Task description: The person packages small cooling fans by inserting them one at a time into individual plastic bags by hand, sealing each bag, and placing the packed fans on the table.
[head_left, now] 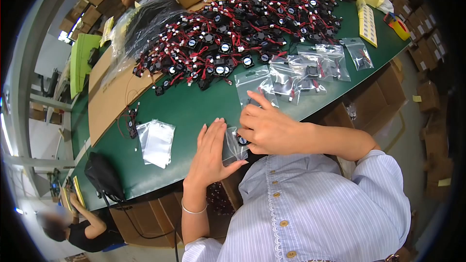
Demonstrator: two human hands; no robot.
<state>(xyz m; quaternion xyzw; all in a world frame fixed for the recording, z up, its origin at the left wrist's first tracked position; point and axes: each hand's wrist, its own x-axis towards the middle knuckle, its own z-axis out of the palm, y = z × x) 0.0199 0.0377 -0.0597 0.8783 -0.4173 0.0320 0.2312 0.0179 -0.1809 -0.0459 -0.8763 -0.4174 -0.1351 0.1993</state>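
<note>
A small clear zip bag (228, 154) lies on the green table between my hands. Flat along its left side rests my left hand (206, 155), fingers stretched out and the thumb across the bag's near edge. My right hand (269, 127) is bent over the bag's right side, its index finger raised and the other fingers curled in. Under those fingers a small black fan (242, 140) shows partly, at the bag; whether it is fully inside is hidden. Beyond my right hand lie filled clear bags (286, 85) holding fans with red wires.
A big heap of black fans (223, 47) with red and black wires covers the back. Flat bags (158, 143) are stacked at left, near a black pouch (103, 177). A yellow label sheet (367, 24) and tape dispenser (398, 26) stand right. Other people (87, 228) sit nearby.
</note>
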